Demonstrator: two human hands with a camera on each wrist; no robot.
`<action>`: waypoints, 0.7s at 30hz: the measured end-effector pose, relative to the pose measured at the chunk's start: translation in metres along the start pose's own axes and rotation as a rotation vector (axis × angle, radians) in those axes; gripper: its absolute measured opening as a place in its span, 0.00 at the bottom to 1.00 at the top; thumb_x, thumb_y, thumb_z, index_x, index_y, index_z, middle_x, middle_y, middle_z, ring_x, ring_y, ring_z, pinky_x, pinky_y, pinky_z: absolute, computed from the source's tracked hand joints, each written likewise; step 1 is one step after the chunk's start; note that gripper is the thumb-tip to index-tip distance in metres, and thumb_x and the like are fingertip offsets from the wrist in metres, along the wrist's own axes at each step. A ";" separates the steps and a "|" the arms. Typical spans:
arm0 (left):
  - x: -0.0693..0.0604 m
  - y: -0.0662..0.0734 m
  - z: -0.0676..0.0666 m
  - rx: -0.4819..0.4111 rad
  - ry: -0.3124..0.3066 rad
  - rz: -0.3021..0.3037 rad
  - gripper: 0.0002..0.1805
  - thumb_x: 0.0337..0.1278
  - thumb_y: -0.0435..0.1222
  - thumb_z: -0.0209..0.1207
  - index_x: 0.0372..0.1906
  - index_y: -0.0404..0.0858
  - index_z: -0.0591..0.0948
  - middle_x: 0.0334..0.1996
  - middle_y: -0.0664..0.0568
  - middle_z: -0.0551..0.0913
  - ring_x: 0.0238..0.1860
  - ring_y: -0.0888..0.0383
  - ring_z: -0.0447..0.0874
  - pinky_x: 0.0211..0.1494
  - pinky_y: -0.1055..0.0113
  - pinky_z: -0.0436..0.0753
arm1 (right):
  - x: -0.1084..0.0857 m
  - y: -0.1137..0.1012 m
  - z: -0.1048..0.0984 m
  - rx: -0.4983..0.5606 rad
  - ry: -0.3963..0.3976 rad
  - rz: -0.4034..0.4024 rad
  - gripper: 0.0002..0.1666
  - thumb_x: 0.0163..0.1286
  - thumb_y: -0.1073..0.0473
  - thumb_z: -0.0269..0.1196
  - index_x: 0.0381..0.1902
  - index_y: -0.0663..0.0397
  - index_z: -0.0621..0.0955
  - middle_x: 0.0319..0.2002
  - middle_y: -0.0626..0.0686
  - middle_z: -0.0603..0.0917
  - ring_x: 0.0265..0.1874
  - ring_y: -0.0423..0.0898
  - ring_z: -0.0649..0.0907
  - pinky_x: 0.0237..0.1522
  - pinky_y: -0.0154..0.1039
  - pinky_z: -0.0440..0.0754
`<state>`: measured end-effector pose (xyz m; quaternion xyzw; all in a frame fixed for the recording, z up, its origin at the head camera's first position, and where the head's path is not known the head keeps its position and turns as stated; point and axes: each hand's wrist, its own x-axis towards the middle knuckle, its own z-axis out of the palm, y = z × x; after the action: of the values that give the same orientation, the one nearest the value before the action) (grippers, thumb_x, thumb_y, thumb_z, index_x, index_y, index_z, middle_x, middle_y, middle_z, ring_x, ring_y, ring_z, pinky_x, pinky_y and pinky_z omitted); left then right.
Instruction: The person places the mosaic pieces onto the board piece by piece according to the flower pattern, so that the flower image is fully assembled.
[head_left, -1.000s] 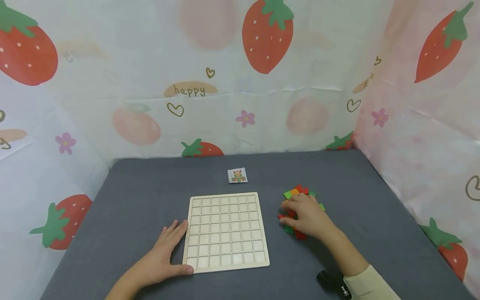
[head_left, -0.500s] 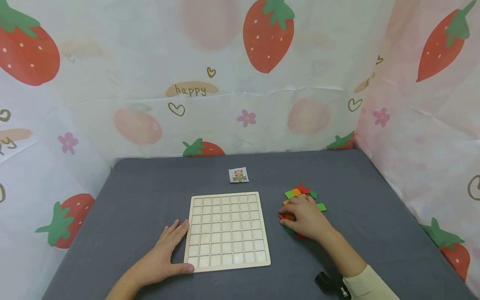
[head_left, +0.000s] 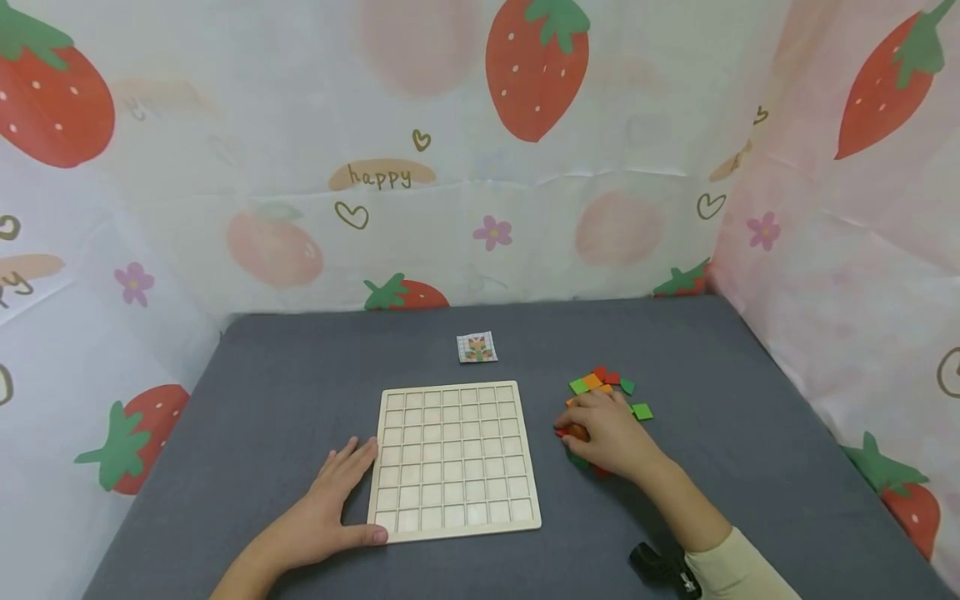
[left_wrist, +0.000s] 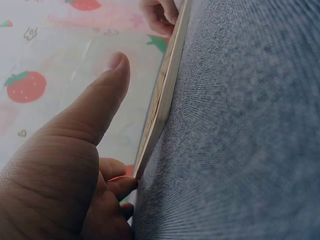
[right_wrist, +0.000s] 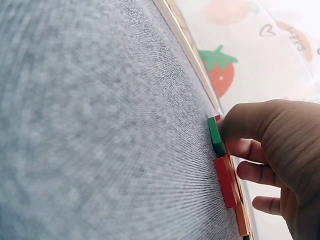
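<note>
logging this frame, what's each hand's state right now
Left hand: open, touching wooden grid board.
Right hand: at colored tiles; whether it's holding one cannot be told.

The board [head_left: 453, 456] lies left of the tiles [head_left: 592, 381], before the card [head_left: 477, 347].

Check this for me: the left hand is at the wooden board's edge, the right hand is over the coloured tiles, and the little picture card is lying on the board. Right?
Not quite: the little picture card lies on the grey table, beyond the wooden board's far edge, as the head view shows. The rest of what you said is right.
</note>
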<state>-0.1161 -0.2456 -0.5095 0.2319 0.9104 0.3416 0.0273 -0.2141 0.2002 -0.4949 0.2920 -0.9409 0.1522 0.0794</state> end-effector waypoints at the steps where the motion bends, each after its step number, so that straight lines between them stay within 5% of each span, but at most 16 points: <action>1: 0.000 0.000 0.000 0.000 0.001 0.000 0.64 0.46 0.61 0.74 0.81 0.34 0.57 0.81 0.41 0.57 0.80 0.31 0.46 0.76 0.80 0.25 | 0.000 0.000 0.000 0.004 -0.002 0.002 0.11 0.62 0.55 0.75 0.43 0.39 0.90 0.47 0.47 0.87 0.55 0.53 0.81 0.62 0.59 0.69; 12: -0.002 0.000 -0.002 -0.019 -0.024 -0.038 0.63 0.47 0.61 0.73 0.82 0.38 0.55 0.82 0.44 0.55 0.82 0.35 0.43 0.75 0.81 0.25 | 0.001 -0.001 0.000 0.038 0.017 -0.004 0.13 0.61 0.59 0.74 0.45 0.40 0.89 0.46 0.46 0.86 0.52 0.52 0.81 0.61 0.58 0.70; 21: -0.003 0.000 -0.002 -0.027 -0.025 -0.032 0.63 0.47 0.62 0.73 0.82 0.38 0.55 0.82 0.45 0.54 0.82 0.35 0.42 0.76 0.79 0.25 | 0.003 -0.002 -0.006 0.169 -0.021 -0.068 0.10 0.65 0.61 0.71 0.43 0.43 0.88 0.43 0.41 0.82 0.47 0.44 0.79 0.56 0.51 0.71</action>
<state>-0.1139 -0.2480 -0.5084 0.2214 0.9088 0.3505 0.0473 -0.2147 0.1991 -0.4878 0.3309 -0.9151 0.2251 0.0496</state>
